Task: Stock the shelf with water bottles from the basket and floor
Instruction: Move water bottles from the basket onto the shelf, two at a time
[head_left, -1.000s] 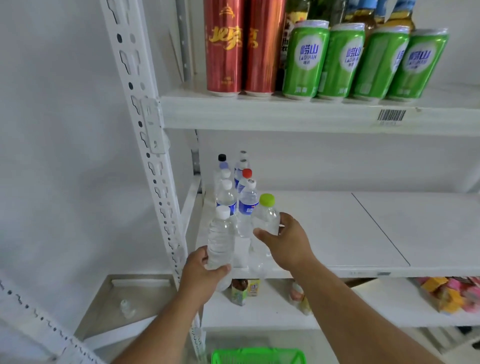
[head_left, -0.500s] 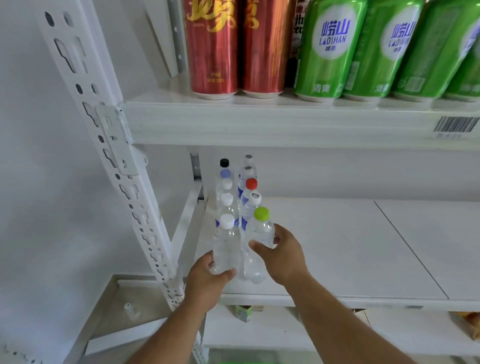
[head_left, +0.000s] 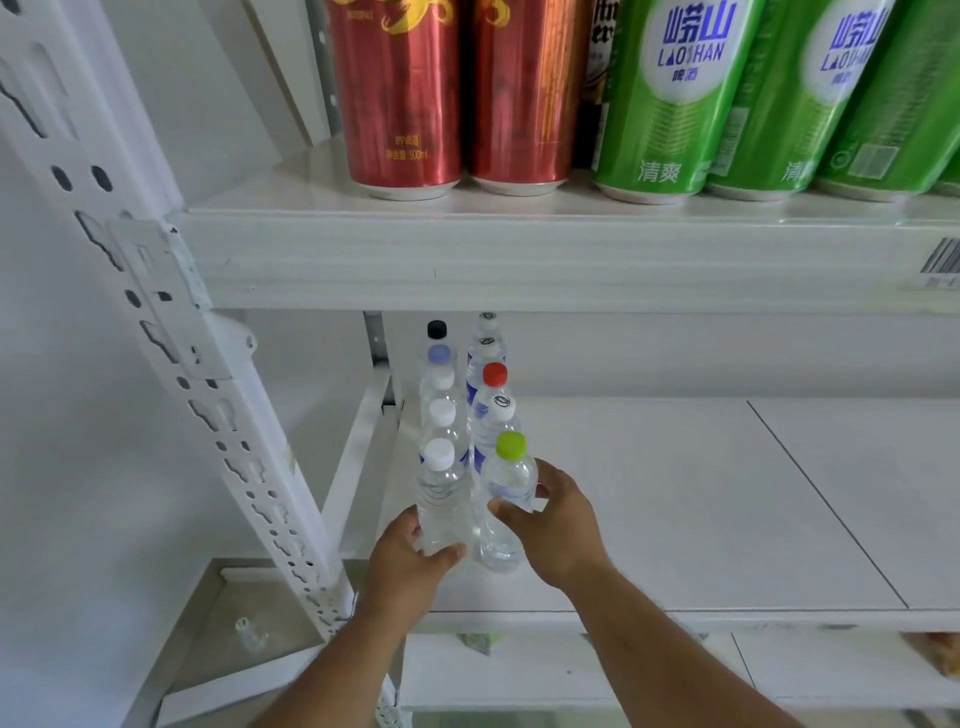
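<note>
— At the left end of the middle shelf (head_left: 675, 519), what do you record?

— Largest first: I note the white shelf board, with an upper shelf (head_left: 519, 260) above it carrying red cans (head_left: 400, 93) and green cans (head_left: 670, 98). Two rows of water bottles (head_left: 441, 384) run from the back wall toward the front edge.

— And the arms?

— Both forearms reach up and forward from the bottom of the view, roughly parallel. I see the left hand (head_left: 410, 561) wrapped round the lower body of the white-capped bottle (head_left: 440, 499), thumb across the front, fingers curled behind; that bottle stands upright at the front of the left row. The right hand (head_left: 556, 525) grips the green-capped bottle (head_left: 506, 499) from the right side, thumb on the front, fingers round the far side. That bottle stands upright at the front of the right row, its base on the board.

— Spacing between the two?

— Just beside each other; I cannot tell whether they touch.
</note>
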